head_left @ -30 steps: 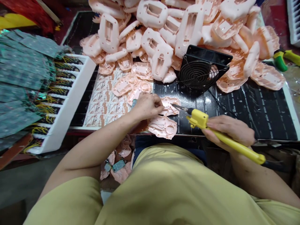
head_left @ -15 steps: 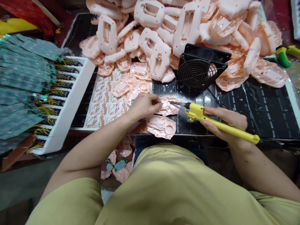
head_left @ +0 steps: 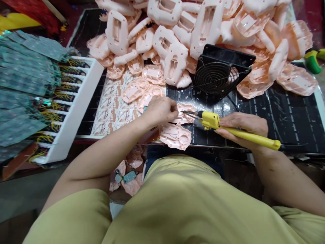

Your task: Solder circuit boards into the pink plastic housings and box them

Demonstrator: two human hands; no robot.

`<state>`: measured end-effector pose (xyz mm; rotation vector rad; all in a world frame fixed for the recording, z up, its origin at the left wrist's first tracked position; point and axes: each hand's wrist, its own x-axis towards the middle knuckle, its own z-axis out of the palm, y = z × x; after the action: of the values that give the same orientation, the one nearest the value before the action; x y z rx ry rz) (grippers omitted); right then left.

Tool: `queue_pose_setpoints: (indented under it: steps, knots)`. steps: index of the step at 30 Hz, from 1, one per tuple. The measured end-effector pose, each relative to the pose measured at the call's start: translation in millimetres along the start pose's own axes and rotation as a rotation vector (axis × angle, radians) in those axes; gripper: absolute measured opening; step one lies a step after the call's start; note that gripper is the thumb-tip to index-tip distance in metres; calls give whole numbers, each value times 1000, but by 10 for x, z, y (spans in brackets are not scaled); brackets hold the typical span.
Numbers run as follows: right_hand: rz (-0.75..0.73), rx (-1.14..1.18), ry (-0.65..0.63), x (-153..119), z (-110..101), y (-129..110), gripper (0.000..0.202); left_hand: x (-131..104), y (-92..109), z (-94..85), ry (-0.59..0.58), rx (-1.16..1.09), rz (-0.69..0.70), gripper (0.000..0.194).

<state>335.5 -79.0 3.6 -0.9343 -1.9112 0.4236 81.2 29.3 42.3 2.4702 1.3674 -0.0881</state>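
Note:
My right hand (head_left: pixel 243 126) is wrapped round a yellow soldering tool (head_left: pixel 211 120), whose metal tip points left over a pink plastic shell (head_left: pixel 187 118). At that shell's left end is my left hand (head_left: pixel 164 110), its fingers pinched together; whatever they hold is too small to make out. A second pink shell (head_left: pixel 175 136) with a thin wire and a round speaker grille lies nearer the table's front edge. Part of a green circuit board (head_left: pixel 145 108) shows beside my left hand.
Behind the hands stands a black fan (head_left: pixel 215 73). Pink shells (head_left: pixel 175 64) are heaped across the back. At left, a white foam rack (head_left: pixel 76 112) holds wired green boards (head_left: pixel 25 74). Green-yellow pliers (head_left: pixel 313 62) lie at far right. More shells (head_left: pixel 132 184) sit below the table edge.
The view has shifted slightly. Both hands stay almost in place, with the tool tip still over the upper shell.

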Motion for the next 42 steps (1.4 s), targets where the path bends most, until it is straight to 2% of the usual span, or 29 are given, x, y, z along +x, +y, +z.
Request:
queue_pose_setpoints:
  steps: [3, 7, 11, 16, 18, 20, 22, 24, 27, 32, 36, 39, 41, 42]
  knots:
    - [-16, 7, 11, 21, -46, -32, 23, 9, 12, 0, -10, 23, -9, 19]
    - [32, -37, 169, -44, -69, -88, 24, 7, 8, -9, -15, 37, -14, 18]
    - [5, -146, 161, -159, -9, -104, 23, 5, 15, -5, -20, 51, -17, 18]
    - [26, -409, 265, -177, 147, -166, 45, -22, 39, 35, 3, 57, 13, 18]
    - [-1, -460, 164, -117, 243, -197, 45, -65, 2, -1, 26, 59, 45, 19]
    - [-50, -490, 26, -37, 343, -203, 33, -122, -97, -75, 104, 53, 44, 24]
    - [-100, -526, -43, 44, 428, -174, 19, -176, -252, -151, 215, 78, -18, 28]
    - [-111, -578, -65, 118, 493, -115, 14, -211, -425, -184, 272, 153, -106, 32]
    - [-67, -669, -129, 213, 571, -6, 22, -212, -633, -140, 196, 285, -133, 40]
    - [-5, -618, -333, 284, 671, 93, 22, -112, -805, -74, 65, 288, 65, 33]
    - [-85, -518, -343, 288, 738, 89, 21, -41, -815, -67, 38, 135, 180, 26]
    - [-154, -523, -319, 308, 778, 82, 22, -22, -750, -56, 15, 37, 261, 39]
    - [-184, -557, -250, 316, 780, 73, 22, -42, -724, -112, 58, 17, 255, 39]
    - [-197, -577, -199, 314, 772, 70, 22, -62, -743, -178, 101, 23, 205, 36]
